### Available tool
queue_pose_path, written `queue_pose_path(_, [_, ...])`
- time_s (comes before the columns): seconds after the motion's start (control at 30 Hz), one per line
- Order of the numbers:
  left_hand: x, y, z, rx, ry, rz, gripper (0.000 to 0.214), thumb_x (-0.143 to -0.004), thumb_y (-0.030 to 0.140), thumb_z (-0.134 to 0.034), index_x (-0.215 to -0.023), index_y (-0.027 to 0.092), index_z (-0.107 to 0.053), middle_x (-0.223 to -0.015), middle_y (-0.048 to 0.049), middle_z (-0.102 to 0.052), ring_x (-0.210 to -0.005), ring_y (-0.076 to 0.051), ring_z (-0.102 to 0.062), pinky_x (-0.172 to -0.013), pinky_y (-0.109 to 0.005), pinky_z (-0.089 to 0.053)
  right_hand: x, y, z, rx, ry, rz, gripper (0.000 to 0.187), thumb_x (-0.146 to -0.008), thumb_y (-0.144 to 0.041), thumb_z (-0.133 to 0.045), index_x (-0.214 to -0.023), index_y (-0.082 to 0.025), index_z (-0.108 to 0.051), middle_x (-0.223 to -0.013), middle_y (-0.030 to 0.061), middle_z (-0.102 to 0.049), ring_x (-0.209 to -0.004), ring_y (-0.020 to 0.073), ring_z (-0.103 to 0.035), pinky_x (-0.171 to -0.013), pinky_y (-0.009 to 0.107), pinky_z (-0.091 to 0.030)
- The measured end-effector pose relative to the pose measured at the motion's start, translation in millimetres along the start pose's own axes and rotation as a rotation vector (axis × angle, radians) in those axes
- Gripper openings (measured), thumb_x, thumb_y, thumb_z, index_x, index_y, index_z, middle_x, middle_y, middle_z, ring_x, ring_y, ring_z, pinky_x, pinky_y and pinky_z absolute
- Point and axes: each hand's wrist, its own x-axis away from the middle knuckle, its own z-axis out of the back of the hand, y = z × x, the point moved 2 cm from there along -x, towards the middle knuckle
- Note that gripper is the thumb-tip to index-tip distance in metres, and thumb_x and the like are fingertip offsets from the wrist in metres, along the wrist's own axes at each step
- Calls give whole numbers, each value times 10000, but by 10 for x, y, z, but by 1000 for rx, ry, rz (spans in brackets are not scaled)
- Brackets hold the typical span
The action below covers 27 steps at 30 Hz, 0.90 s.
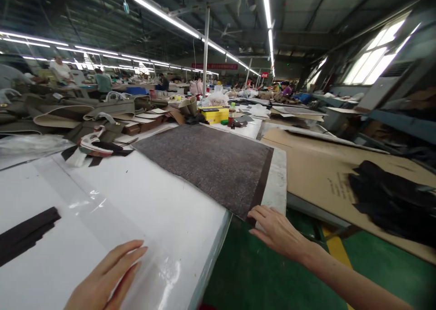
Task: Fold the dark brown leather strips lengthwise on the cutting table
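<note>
The right hand (pixel 269 226) is at the near corner of a dark sheet (pixel 211 160), its fingers over the edge and its thumb lower and apart from them. Whether that grip is clamped on the sheet, one cannot tell. The left hand (pixel 109 273) is over the white table (pixel 170 196), its fingers loosely bent, the fingertips a little apart, with nothing seen between them.

The sheet lies flat just past the table's far edge, with a pale surface (pixel 279 174) showing along its right side and a darker band (pixel 263 178) running down that side. Black strips (pixel 27 235) lie on the table at the far left. Near the table's back edge is a red and white item (pixel 95 146) with dark scraps around it; its kind is hard to make out.

Behind the sheet stand a yellow box (pixel 215 115) and a bottle (pixel 231 115). To the right, black cloth (pixel 391 196) lies on brown cardboard (pixel 316 160). Olive bags (pixel 63 112) are heaped at left, and co-workers (pixel 103 81) show farther back.
</note>
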Motion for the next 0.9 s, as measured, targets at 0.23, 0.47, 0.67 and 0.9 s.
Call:
queue_pose_path(0.23, [-524,753,-409,130,-112,-83,253,-922,305,-470,-1123,317,-623,-1177,-12,-630,-1016,-176,-644,-867,-243,-557,-66,145,-53,13,1,61,31,-875,-160,-533,-877,-192,-535,-941,43,-547,-857,203,-517,-729,325,-400])
queue_pose_path(0.47, [-852,1400,-712,230,-304,-130,305,-919,128,-368,-1097,204,-604,-1159,-98,-597,-1029,-199,-599,-865,-337,-550,-94,166,-67,32,14,162,129,-908,-122,-436,-824,-176,-519,-862,45,-540,-779,184,-500,-701,322,-372])
queue_pose_path(0.67, [-1011,1710,-1080,201,-374,-255,432,-841,3,-378,-1205,168,-542,-1289,-84,-532,-1179,-232,-486,-1008,-419,-445,-101,255,-36,-181,-11,98,140,-892,-98,-454,-783,-175,-496,-846,32,-541,-775,162,-511,-701,285,-389])
queue_pose_path(0.9, [-1170,1804,-1377,109,-406,-365,570,-775,-26,-402,-1313,153,-464,-1427,-57,-436,-1272,-236,-405,-1062,-400,-381,-92,301,-38,-276,-23,86,126,-889,-110,-491,-782,-176,-506,-859,21,-543,-811,167,-507,-738,298,-391])
